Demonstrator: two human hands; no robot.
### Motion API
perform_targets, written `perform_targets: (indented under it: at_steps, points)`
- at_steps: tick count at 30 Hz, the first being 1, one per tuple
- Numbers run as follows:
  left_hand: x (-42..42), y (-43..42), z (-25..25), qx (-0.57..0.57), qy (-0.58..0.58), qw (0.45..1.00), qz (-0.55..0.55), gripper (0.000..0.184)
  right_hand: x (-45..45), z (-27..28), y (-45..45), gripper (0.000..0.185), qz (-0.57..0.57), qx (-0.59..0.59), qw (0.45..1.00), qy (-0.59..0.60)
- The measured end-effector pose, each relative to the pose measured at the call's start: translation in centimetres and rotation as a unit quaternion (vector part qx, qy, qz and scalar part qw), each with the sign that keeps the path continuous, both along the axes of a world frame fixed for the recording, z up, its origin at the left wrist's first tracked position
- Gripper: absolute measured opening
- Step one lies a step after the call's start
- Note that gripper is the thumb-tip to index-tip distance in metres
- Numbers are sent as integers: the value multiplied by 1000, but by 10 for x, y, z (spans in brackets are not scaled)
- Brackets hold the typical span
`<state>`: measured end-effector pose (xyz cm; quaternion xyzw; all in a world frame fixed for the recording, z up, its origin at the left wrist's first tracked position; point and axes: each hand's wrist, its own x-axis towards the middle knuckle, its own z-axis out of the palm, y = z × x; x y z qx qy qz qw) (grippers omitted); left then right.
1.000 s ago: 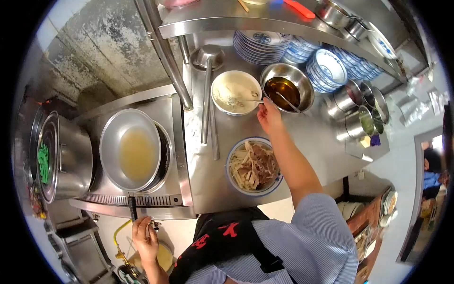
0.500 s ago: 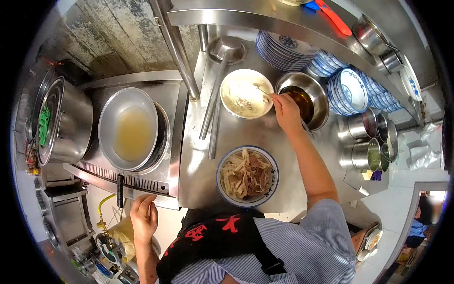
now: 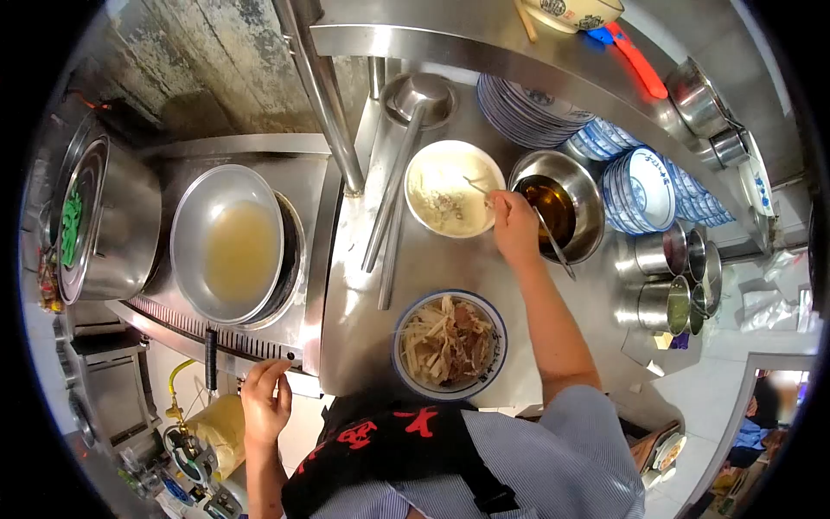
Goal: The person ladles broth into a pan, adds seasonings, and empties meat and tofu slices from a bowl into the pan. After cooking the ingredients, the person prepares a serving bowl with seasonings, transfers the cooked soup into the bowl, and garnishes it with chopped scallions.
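My right hand [image 3: 515, 227] pinches the handle of a thin metal spoon [image 3: 475, 186], whose end is in the white powder of a white bowl [image 3: 432, 221]. Beside it, a steel bowl [image 3: 590, 195] holds dark oil and another spoon [image 3: 554, 244]. Nearer my body, a blue-rimmed bowl [image 3: 499, 356] is filled with sliced meat and pale strips. My left hand [image 3: 266, 400] hangs by the stove's front edge with its fingers curled and parted, holding nothing. Left of that hand is the black handle [image 3: 211, 359] of a wok [image 3: 186, 229] containing cloudy yellowish liquid.
Two long-handled ladles [image 3: 398, 195] lie left of the white bowl. Stacked plates [image 3: 527, 117], blue-patterned bowls [image 3: 644, 189] and steel containers [image 3: 661, 307] line the right and back. A metal shelf [image 3: 406, 40] overhangs the counter. A large pot [image 3: 130, 221] stands far left; a person [image 3: 752, 432] appears through an opening.
My left hand has moved away from the wok handle. My right hand has stayed by the white bowl, and the spoon's angle there has changed. The camera view has shifted.
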<state>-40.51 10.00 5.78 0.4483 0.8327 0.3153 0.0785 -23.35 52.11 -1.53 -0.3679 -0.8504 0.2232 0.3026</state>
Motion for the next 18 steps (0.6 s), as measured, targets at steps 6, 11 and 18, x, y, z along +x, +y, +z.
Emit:
perform_targets:
  at_steps: [6,11,18]
  points:
    - [4,1,-4,13,-10,1000,-11,22,-2,-33,-1,24,-159,-261,931,200]
    - [7,-9,-4,9,-4,1000,-3,23,1,-49,-1,25,-183,-353,860,321]
    - [15,-26,-7,20,10,1000,7,23,14,-28,-9,23,-197,-368,831,369]
